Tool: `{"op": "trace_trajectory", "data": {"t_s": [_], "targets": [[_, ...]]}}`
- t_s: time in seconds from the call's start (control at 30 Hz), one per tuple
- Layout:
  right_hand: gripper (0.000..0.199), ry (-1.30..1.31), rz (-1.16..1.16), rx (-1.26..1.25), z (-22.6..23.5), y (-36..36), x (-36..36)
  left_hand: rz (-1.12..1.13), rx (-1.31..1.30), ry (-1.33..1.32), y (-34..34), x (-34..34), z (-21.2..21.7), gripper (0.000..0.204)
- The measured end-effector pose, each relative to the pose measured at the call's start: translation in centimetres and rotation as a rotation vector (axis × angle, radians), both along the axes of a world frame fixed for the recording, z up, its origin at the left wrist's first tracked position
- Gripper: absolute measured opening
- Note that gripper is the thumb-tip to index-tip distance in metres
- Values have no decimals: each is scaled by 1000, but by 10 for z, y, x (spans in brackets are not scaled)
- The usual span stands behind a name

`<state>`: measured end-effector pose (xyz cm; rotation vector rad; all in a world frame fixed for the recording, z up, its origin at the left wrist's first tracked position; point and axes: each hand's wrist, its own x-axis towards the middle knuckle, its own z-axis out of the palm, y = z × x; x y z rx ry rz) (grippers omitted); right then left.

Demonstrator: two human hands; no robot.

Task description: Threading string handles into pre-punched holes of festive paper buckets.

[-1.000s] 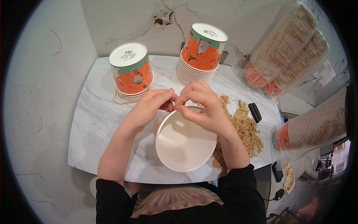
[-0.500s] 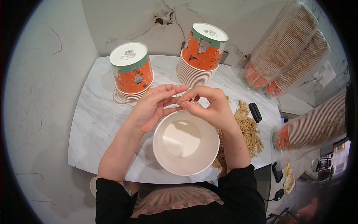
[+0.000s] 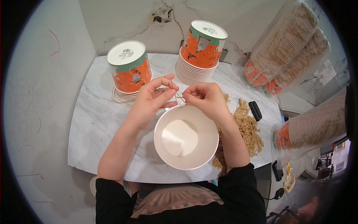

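Note:
A white-lined paper bucket (image 3: pixel 207 138) stands mouth up on the marble-patterned table in front of me. Above its far rim my left hand (image 3: pixel 151 99) pinches a thin tan cord (image 3: pixel 180 98) between thumb and fingers. The other part of that cord is pinched by my right hand (image 3: pixel 205 98), just to the right, so a short stretch crosses the gap between them. Part of the cord drops to the bucket's far rim; whether it passes through the wall there cannot be made out. Beside my right forearm lies a bundle of tan cords (image 3: pixel 248 130), partly hidden beneath the arm.
Two upside-down stacks of orange and green buckets, a left stack (image 3: pixel 130 71) and a right stack (image 3: pixel 201 48), stand at the back. Loose cord (image 3: pixel 118 98) lies by the left one. A black clip-like object (image 3: pixel 255 111) lies right. Plastic-wrapped bucket stacks (image 3: pixel 287 48) lean beyond the table's right edge.
My hands have drawn slightly apart, so the cord between them shows more clearly. The bucket has shifted a little toward the far side.

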<state>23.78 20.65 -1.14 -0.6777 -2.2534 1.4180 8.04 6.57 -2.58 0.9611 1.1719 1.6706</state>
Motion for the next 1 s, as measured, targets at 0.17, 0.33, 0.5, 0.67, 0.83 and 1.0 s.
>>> {"op": "trace_trajectory", "data": {"t_s": [0.17,0.33,0.5,0.67,0.83,1.0], "targets": [[13,37,121,23,-7,-1,-5,-20,-113,45,-1,-7,-1,13],[13,38,178,47,-9,-3,-8,-4,-226,172,2,-18,-7,14],[12,45,160,57,-17,3,-10,17,-216,199,4,-23,-9,16],[11,55,140,65,-16,-2,-15,26,-183,107,5,-28,-13,18],[13,63,171,28,-16,-2,-13,-12,-173,107,8,-26,-16,18],[12,38,195,-11,-10,-3,-12,-75,-224,232,3,-29,-12,14]]}}
